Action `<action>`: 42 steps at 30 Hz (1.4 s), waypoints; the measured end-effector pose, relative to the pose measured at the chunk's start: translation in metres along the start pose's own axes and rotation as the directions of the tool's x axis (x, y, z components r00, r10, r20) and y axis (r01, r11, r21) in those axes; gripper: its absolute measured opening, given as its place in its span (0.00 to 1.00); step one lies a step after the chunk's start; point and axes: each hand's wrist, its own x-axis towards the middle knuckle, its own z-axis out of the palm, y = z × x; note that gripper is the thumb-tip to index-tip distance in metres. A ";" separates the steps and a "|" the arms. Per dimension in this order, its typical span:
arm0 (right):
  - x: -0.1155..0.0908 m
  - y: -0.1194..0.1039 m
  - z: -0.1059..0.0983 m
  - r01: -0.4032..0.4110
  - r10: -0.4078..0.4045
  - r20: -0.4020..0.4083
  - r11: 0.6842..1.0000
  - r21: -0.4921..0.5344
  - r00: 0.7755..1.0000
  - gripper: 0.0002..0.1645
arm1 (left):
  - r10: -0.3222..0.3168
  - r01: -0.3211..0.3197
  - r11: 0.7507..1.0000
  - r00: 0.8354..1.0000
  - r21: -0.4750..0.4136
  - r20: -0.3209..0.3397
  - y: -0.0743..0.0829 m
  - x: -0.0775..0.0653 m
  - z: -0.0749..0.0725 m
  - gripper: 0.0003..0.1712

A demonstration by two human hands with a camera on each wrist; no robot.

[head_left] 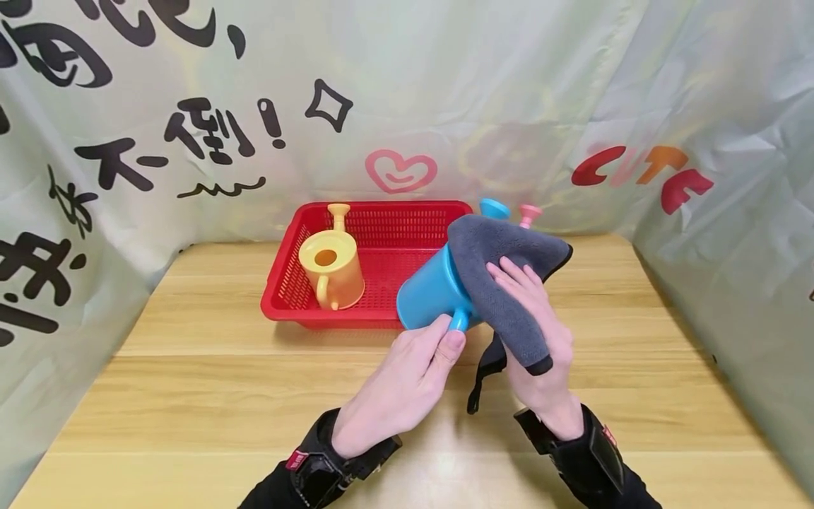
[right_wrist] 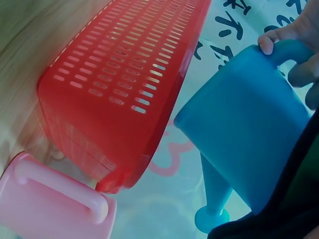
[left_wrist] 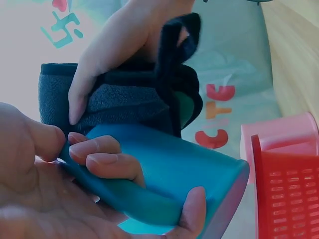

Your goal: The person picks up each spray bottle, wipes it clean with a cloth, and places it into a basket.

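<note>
A blue toy watering can [head_left: 429,290] is held up, tilted, over the near right corner of the red basket [head_left: 350,315]. My left hand [head_left: 407,378] grips its handle, fingers curled through the loop in the left wrist view. With my right hand [head_left: 540,339] I hold a dark grey cloth [head_left: 486,258] with black edging against the can's top end. The thumb lies on the cloth in the left wrist view, and a black strap [head_left: 490,367] dangles from it. Cloth hides the can's top; its spout [right_wrist: 215,194] shows in the right wrist view.
Inside the basket's left part stands a yellow watering can [head_left: 346,279]. A pink watering can [right_wrist: 60,204] is outside the basket, to its right, mostly hidden behind the cloth in the head view. Printed fabric walls [head_left: 540,92] rise behind and beside the wooden table [head_left: 191,396].
</note>
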 end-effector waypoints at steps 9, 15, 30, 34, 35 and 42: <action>-0.001 -0.001 -0.006 -0.056 0.084 -0.105 0.967 0.250 0.991 0.16 | -0.047 0.049 0.998 0.997 -0.025 0.058 0.001 -0.001 -0.004 0.17; -0.005 -0.003 -0.010 -0.118 0.148 -0.110 0.964 0.240 0.983 0.17 | -0.054 0.055 0.998 0.996 -0.016 0.067 0.003 -0.004 -0.003 0.17; 0.001 -0.013 -0.006 -0.040 0.045 -0.027 0.985 0.168 0.999 0.16 | 0.014 -0.014 1.000 1.000 -0.010 0.025 0.004 -0.006 -0.002 0.16; 0.002 -0.013 0.000 0.068 -0.070 0.020 0.992 0.105 0.997 0.17 | 0.055 -0.055 0.998 0.998 0.007 0.000 -0.002 -0.004 0.001 0.15; 0.002 -0.013 0.001 0.090 -0.093 0.030 0.992 0.087 0.995 0.19 | 0.065 -0.065 0.998 0.998 0.009 -0.004 -0.003 -0.003 0.001 0.15; 0.002 -0.011 -0.002 0.150 -0.147 0.083 0.988 -0.027 0.986 0.24 | 0.092 -0.092 0.996 0.996 0.015 -0.009 -0.004 -0.003 0.002 0.14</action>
